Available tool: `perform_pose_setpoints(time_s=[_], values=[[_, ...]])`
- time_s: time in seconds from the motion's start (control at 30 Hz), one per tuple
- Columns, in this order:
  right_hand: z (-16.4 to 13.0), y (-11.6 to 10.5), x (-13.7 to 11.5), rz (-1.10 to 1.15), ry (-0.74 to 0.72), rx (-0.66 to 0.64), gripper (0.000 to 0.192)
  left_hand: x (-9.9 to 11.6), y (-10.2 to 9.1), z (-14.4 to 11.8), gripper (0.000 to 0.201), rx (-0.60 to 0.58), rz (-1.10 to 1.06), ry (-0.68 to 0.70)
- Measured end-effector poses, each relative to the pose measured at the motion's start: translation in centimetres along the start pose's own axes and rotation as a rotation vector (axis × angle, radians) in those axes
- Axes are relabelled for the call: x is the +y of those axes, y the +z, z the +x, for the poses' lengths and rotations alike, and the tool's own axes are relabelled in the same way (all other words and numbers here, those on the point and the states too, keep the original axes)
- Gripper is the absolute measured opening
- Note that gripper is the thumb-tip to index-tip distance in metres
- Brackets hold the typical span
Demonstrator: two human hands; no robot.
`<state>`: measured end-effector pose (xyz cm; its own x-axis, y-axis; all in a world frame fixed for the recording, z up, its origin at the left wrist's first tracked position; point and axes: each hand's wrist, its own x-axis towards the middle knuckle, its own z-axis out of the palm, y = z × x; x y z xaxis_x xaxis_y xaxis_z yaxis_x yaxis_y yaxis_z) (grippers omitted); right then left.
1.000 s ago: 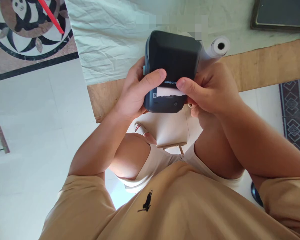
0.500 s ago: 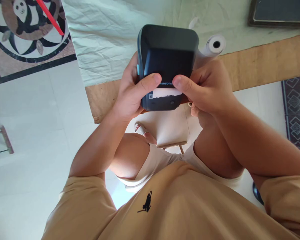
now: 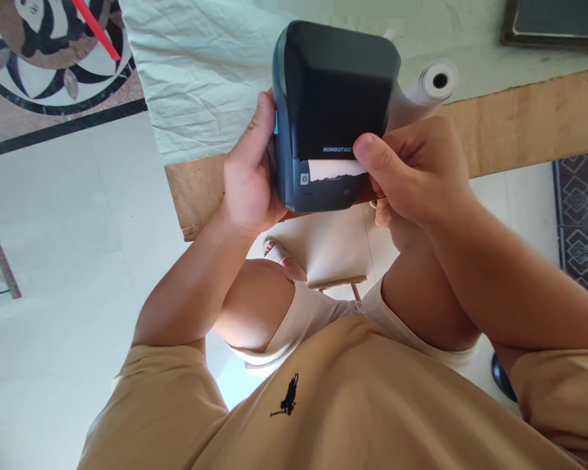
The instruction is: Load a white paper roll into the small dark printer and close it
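Observation:
A dark label printer [image 3: 343, 98] with "NIIMBOT" lettering is held up between my hands, over the table's near edge. Out of its slot sticks a strip of white paper [image 3: 330, 170] with a torn edge. My left hand [image 3: 255, 170] grips the printer's left side, thumb along that side and the other fingers hidden behind or under it. On the right side, my right hand [image 3: 416, 163] holds the printer with its thumb on the front, beside the lettering and the paper's right end. Its other fingers are curled and partly hidden.
A white paper roll [image 3: 438, 81] lies on the table's pale green cloth [image 3: 191, 78], just beyond my right hand. Bare wood [image 3: 529, 134] runs along the near edge. A dark framed tray-like object [image 3: 558, 23] sits at the far right. My knees are below the edge.
The printer has come up slightly and turned, showing more of its left side. My left thumb has moved off the front to the left side. My right thumb stays on the front.

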<state>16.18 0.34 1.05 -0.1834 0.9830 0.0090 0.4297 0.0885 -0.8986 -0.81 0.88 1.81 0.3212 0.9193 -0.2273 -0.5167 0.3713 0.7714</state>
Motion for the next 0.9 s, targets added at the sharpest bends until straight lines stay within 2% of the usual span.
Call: perform_pose_setpoints(time_s=[0.07,0.23,0.33,0.43,0.53,0.63,0.77,0.9], values=[[0.1,0.0,0.1,-0.014,-0.006,0.0,0.065,-0.3,-0.4,0.1,0.056,-0.006,0.012,-0.001],[-0.1,-0.1,0.1,-0.022,-0.007,-0.003,0.062,-0.8,-1.1,0.4,0.048,0.116,0.08,0.024],[-0.1,-0.4,-0.1,-0.004,-0.031,-0.035,0.056,-0.7,-1.2,0.4,0.039,0.106,0.068,0.078],[-0.1,-0.8,-0.6,-0.032,-0.018,-0.076,0.051,-0.6,-1.1,0.2,0.042,0.099,0.053,0.024],[-0.5,-1.0,-1.3,-0.052,0.0,-0.043,0.054,-0.6,-0.6,0.2,0.047,0.085,0.017,0.057],[-1.0,-0.9,-1.8,-0.029,-0.071,0.002,0.056,-0.7,-0.2,0.2,0.048,0.017,-0.022,0.121],[-1.3,-0.5,-1.6,0.005,-0.196,0.073,0.054,-0.4,0.2,0.1,0.046,-0.029,-0.041,0.084],[-1.2,0.0,-1.2,0.138,-0.33,0.162,0.052,-0.4,0.4,0.0,0.028,0.009,0.017,0.034]])
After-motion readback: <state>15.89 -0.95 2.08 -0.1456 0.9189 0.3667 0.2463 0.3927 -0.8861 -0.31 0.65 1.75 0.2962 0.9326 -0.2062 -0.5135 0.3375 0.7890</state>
